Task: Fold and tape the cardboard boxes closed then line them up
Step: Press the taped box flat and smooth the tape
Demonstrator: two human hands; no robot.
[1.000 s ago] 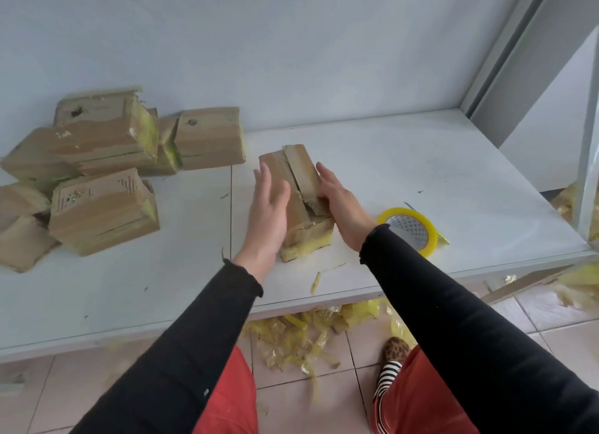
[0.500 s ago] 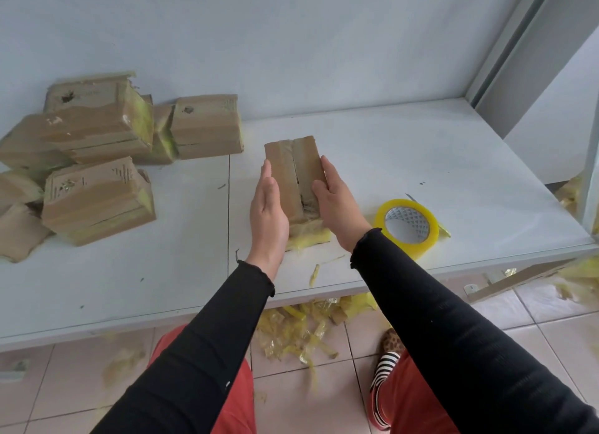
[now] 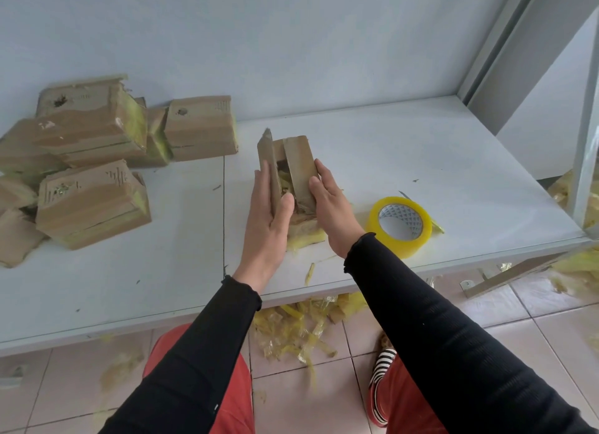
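hands: our left hand [image 3: 270, 221] and right hand [image 3: 330, 206] press flat, fingers straight, on the 2 flaps | box [image 3: 293, 174]: between them on tabletop [image 3: 389, 148], long axis away from us | tape roll [image 3: 400, 226]: right hand nearer

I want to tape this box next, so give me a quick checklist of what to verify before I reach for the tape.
1. Top flaps of the box shut flat: not ok, the left flap stands up and a gap shows between the two.
2. Box steadied: ok, left hand and right hand press flat against its sides.
3. Tape roll at hand: ok, it lies on the table just right of the right hand.
4. Free tape end ready: cannot tell.
5. A hand free for the tape: not ok, both are on the box.
6. Finished boxes lined up: not ok, they sit in a loose pile.
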